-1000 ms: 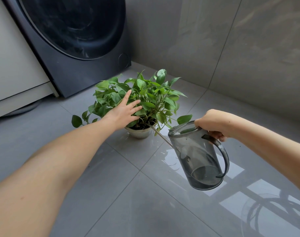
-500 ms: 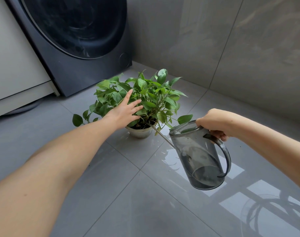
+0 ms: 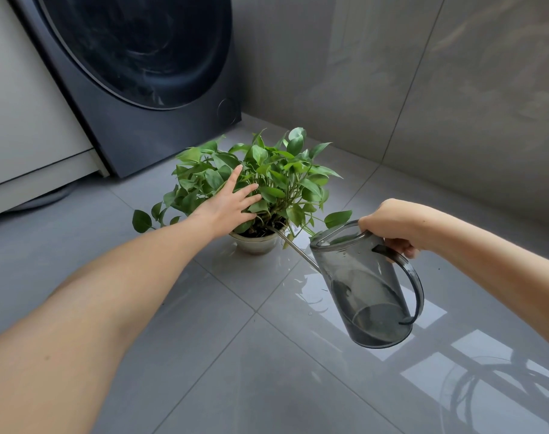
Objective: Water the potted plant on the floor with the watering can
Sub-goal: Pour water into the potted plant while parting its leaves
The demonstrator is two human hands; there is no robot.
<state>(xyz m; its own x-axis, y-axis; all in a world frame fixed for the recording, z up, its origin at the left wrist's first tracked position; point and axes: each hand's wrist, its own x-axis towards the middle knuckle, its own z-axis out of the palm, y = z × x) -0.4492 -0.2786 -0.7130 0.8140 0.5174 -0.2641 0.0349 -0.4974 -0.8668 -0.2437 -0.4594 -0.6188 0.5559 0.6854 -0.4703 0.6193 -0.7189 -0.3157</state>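
1. Watering can point(image 3: 370, 286): gripped by the fingers point(image 3: 404, 247) of the right hand point(image 3: 389, 223), curled round the top of the handle point(image 3: 414, 277) where it meets the rim. Hangs tilted just right of the pot point(image 3: 256, 244), off the floor point(image 3: 235, 355).
2. Left hand point(image 3: 232, 202): held straight and spread, pressing the leaves of the potted plant point(image 3: 266, 180) aside above the pot's left half, holding nothing.
3. Spout point(image 3: 298, 249): thin and metal-looking, runs from the can's lower wall up to the pot's right rim. Tip lost among the stems, so cannot tell whether water is running.
4. Handling, as a judgement: smoky see-through plastic, stiff, probably light with only a little water low in the body. Possibly slick where wet. Best taken high on the looped handle, as now, for control of the tilt. Thin spout likely bends if knocked against the rim.
5. Plant, also a judgement: soft leaves on thin stems, yielding to a flat hand. Small pale pot, standing on the floor, probably shifts or tips if shoved.
6. Around: dark washing machine point(image 3: 135, 89) behind and left of the pot, pale cabinet point(image 3: 22, 104) further left, tiled wall point(image 3: 454, 89) behind and right, glossy grey tiles underneath.
7. In the way: only the leaves drooping over the pot's right side, across the spout's line to the soil.
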